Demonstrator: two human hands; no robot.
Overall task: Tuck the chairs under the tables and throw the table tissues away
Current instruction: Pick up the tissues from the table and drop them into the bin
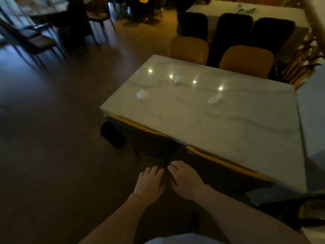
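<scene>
Two hands, left hand (149, 182) & right hand (186, 180), lie flat, fingers spread, on dark chair backs (158, 147) tucked at marble table (228, 124), holding nothing; next: reach for 3 crumpled tissues (141, 94) on top

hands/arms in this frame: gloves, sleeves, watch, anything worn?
Nothing worn that shows. The left hand and right hand are bare, no gloves, and no rings are discernible in the dim, blurry light. Both forearms are uncovered up to the frame edge, with no sleeves or watch. A faint dark mark sits at the left wrist; too blurred to identify. A pale garment shows at the bottom edge.
</scene>
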